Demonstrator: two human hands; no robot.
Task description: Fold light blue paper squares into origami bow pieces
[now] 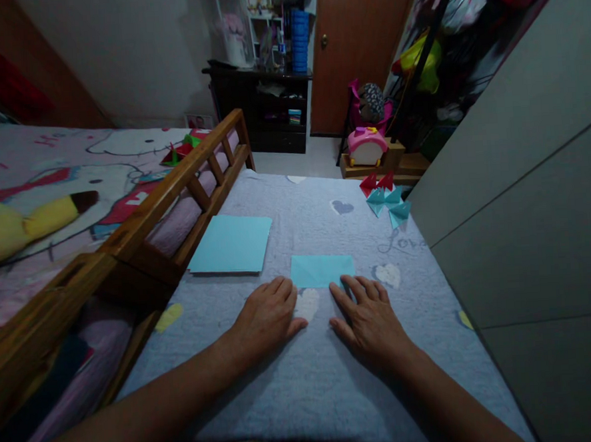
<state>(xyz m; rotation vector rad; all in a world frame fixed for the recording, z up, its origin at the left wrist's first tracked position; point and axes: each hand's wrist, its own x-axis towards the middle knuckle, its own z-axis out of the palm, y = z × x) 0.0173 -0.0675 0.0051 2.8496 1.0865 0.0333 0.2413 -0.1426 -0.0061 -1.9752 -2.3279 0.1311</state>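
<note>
A folded light-blue paper rectangle [322,270] lies flat on the grey-blue bedsheet [305,374] in front of me. My left hand [267,317] rests palm down just below its left edge, fingers stretched out and touching the paper's near edge. My right hand [368,318] lies flat the same way at the paper's lower right corner, fingers apart. Neither hand holds anything. A stack of light-blue square sheets [231,244] lies to the left, near the wooden rail.
Several folded paper shapes, red and teal [387,199], sit at the far right of the bed. A wooden bed rail [173,188] runs along the left, with a second bed and a yellow plush toy [5,229] beyond. A grey wardrobe [526,220] stands on the right.
</note>
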